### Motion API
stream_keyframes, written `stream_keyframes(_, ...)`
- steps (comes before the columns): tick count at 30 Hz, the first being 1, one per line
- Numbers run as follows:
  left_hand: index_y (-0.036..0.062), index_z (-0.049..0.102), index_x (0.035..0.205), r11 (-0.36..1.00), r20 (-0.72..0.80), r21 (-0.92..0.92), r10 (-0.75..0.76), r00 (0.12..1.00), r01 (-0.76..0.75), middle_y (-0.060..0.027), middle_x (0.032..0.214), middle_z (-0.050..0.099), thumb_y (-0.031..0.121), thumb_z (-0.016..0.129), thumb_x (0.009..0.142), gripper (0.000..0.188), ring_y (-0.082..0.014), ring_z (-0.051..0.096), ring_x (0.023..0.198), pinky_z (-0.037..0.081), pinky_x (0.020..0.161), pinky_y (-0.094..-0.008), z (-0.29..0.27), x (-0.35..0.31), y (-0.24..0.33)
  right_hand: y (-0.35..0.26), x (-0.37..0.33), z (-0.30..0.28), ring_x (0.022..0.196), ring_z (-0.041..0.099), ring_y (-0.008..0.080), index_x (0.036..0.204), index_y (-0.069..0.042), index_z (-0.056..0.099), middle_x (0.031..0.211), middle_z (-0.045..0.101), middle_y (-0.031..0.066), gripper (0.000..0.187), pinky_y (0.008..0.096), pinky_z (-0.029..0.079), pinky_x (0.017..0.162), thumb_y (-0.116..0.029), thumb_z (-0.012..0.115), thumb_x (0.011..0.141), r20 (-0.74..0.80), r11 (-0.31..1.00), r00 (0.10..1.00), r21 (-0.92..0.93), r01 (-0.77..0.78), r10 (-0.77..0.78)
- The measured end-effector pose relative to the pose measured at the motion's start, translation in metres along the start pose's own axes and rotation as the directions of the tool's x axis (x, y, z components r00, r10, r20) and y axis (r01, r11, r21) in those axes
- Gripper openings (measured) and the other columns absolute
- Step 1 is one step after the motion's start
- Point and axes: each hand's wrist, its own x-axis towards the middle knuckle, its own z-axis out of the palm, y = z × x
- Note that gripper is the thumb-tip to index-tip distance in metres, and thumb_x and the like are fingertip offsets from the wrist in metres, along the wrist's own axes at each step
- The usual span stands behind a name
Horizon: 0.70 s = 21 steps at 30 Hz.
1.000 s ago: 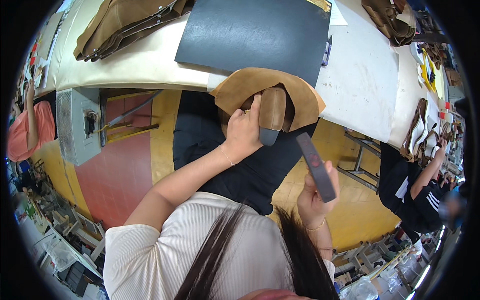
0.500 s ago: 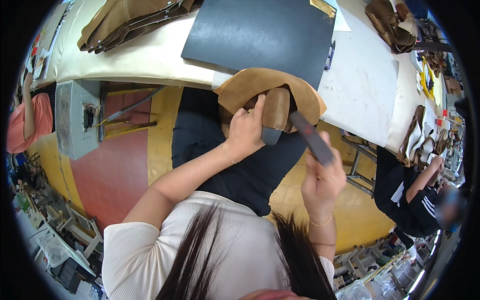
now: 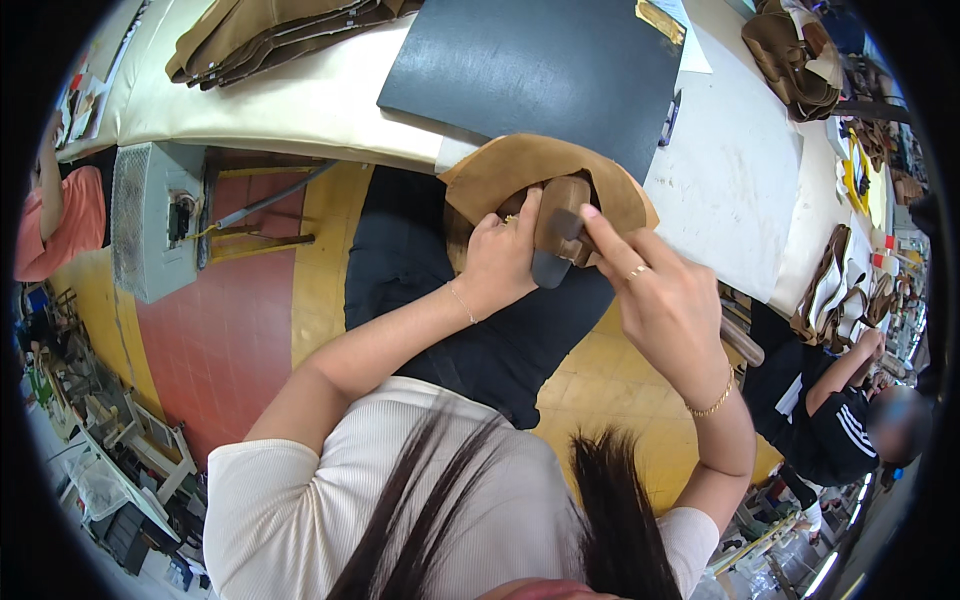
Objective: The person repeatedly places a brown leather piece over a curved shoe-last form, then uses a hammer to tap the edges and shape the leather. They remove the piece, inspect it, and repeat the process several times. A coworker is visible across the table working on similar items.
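In the head view, at upper centre of the frame, the left hand point(image 3: 500, 262) grips a tan leather piece point(image 3: 520, 172) at the bench point(image 3: 730, 160) edge. The right hand point(image 3: 655, 295) closes its grip on a dark tool point(image 3: 556, 232) pressed against it.

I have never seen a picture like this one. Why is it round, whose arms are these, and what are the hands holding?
The picture comes from a wide fisheye camera worn on a person's head, looking down, so straight edges bend near the rim. The two bare arms rising from the lower edge are that person's own. The left hand grips a brown piece of leather folded around a dark block-shaped thing. The right hand touches that block; whether it holds a tool is hidden. Behind them a pale worktable carries a dark mat and stacked brown leather pieces. Another person sits at the right.
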Motion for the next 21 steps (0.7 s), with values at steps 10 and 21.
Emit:
stream_keyframes(10, -0.0086, 0.027, 0.144, 0.999, 0.028, 0.034, -0.003, 1.0, 0.002, -0.011, 0.073, 0.066, 0.021, 0.079, 0.069, 0.095, -0.0292, 0.065, 0.066, 0.046, 0.068, -0.0364, 0.0, 0.0, -0.002, 0.012, -0.005, 0.007, 0.058, 0.059, 0.0216, 0.134, -0.013, 0.061, 0.078, 0.06, 0.0074, 0.049, 0.0337, 0.047, 0.052, -0.006, 0.069, 0.086, -0.269, 0.939, 0.946, 0.335, -0.083, 0.179)
stream_keyframes(21, -0.0089, 0.029, 0.143, 0.999, 0.013, 0.039, 0.011, 1.0, -0.011, -0.0106, 0.076, 0.067, 0.027, 0.082, 0.071, 0.096, -0.0275, 0.064, 0.065, 0.047, 0.066, -0.0354, 0.003, 0.0, -0.004, 0.016, -0.001, 0.008, 0.06, 0.06, 0.0248, 0.132, -0.011, 0.062, 0.083, 0.064, 0.0104, 0.045, 0.035, 0.049, 0.054, -0.003, 0.066, 0.088, -0.192, 0.93, 0.961, 0.346, -0.122, 0.198)
